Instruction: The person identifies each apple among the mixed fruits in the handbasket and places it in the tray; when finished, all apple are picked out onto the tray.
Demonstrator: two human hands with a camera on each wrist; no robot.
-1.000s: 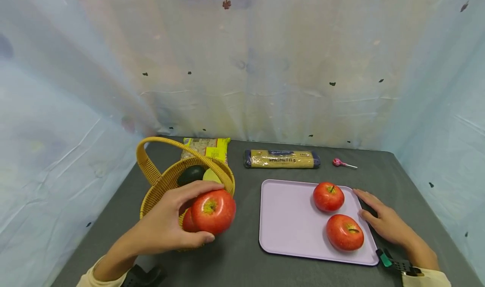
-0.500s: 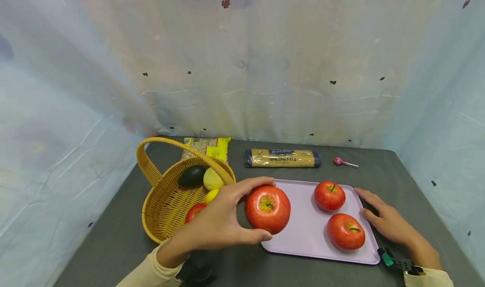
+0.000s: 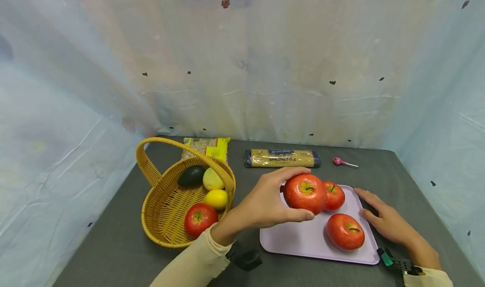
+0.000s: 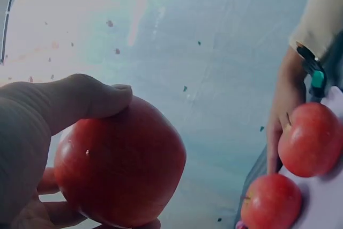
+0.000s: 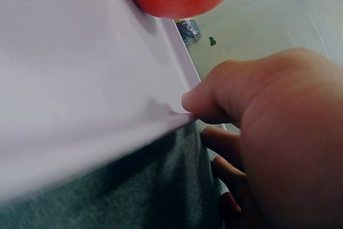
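My left hand [image 3: 270,198] grips a red apple [image 3: 305,193] between thumb and fingers, raised over the lilac tray [image 3: 299,238]. In the left wrist view the thumb lies across the top of this held apple [image 4: 126,167], with fingers partly hidden beneath it. Two more apples sit toward the tray's right side, one at the back [image 3: 334,196], partly covered by the held one, and one at the front [image 3: 345,232]. My right hand [image 3: 387,219] rests at the tray's right edge with its fingers extended; in the right wrist view the thumb [image 5: 214,92] touches the rim.
A yellow wicker basket [image 3: 163,219] on the left contains an apple [image 3: 200,219], a lemon [image 3: 216,199], a pale green fruit [image 3: 212,179] and a dark avocado [image 3: 191,176]. Behind are a yellow bag [image 3: 217,150], a spaghetti packet [image 3: 282,158] and a lollipop [image 3: 342,162].
My left hand has carried the apple rightward from the basket to above the tray, uncovering the basket's contents. My right hand has stayed at the tray's edge.
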